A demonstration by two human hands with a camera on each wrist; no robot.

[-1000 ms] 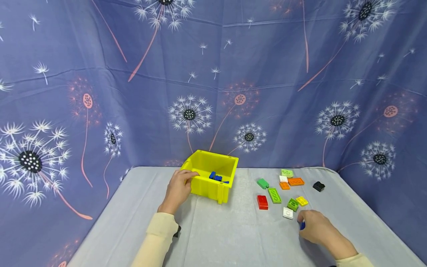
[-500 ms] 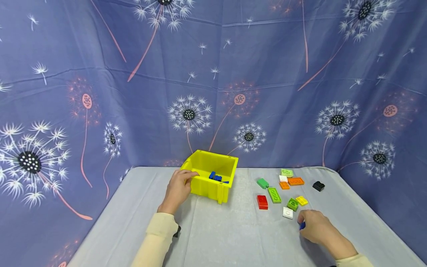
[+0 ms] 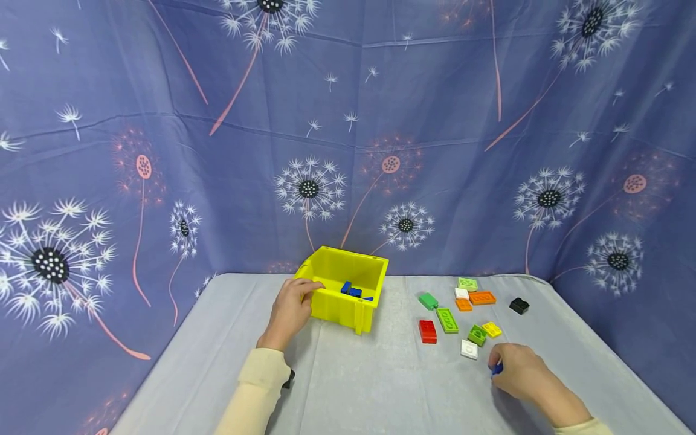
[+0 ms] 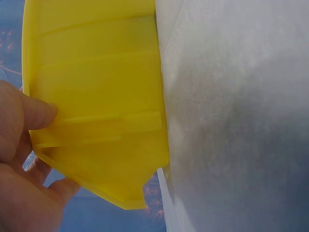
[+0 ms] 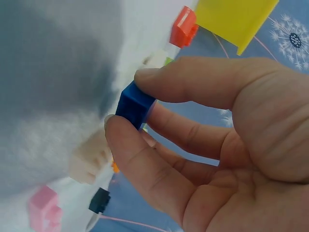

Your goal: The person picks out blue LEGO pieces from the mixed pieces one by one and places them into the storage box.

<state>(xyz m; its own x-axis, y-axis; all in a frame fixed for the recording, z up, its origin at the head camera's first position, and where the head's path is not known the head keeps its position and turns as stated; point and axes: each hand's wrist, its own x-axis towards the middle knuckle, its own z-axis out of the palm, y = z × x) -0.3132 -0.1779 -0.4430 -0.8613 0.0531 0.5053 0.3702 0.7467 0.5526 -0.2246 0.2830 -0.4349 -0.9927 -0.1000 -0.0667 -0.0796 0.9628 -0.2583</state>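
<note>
My left hand [image 3: 286, 311] grips the near left rim of a yellow plastic bin [image 3: 339, 312]. In the left wrist view, the thumb lies on the bin's outer wall [image 4: 96, 92] and the other fingers are behind the rim. Several blue toy bricks [image 3: 354, 292] lie inside the bin. At the right, my right hand [image 3: 519, 371] pinches a small blue toy brick [image 5: 135, 104] between thumb and fingertips, close over the table. Just left of this hand, a white brick [image 3: 469, 349] and a green brick [image 3: 476, 335] lie on the cloth.
Loose bricks lie between bin and right hand: red [image 3: 427, 331], lime [image 3: 447, 320], green [image 3: 428, 301], orange [image 3: 482, 298], yellow [image 3: 492, 328] and black [image 3: 519, 306]. In the right wrist view a pink brick [image 5: 44, 208] shows too. A patterned curtain [image 3: 462, 181] hangs behind the table.
My right hand has shifted very slightly right, with the blue brick still pinched. The left hand, the bin and the loose bricks stay in place.
</note>
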